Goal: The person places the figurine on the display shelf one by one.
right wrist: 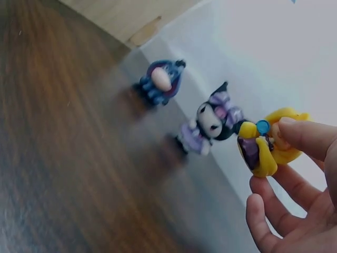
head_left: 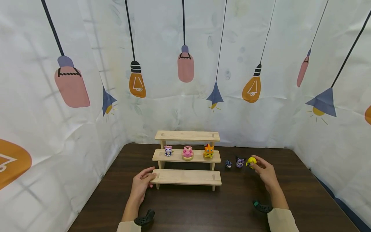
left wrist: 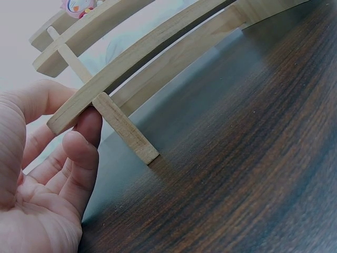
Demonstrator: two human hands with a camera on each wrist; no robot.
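My left hand (head_left: pixel 140 187) grips the left end of the lowest step of a three-tier wooden display stand (head_left: pixel 188 177); the left wrist view shows the thumb over the board and fingertips beneath. My right hand (head_left: pixel 267 175) pinches a yellow figurine (right wrist: pixel 281 139) between thumb and fingers, just above the table. Beside it, a black-and-purple figurine (right wrist: pixel 209 124) stands on the table, and a blue donkey figurine (right wrist: pixel 162 81) is nearer the stand. The middle step carries a small purple-and-white figurine (head_left: pixel 168 151), a pink figurine (head_left: pixel 187 152) and an orange figurine (head_left: pixel 208 151).
The stand sits near the back of a dark wooden table (head_left: pixel 185 209). White curtains (head_left: pixel 174 109) printed with lamps and bulbs hang behind the table and along both sides. A dark strap (head_left: pixel 262 207) circles the right wrist, another strap (head_left: pixel 145 218) the left.
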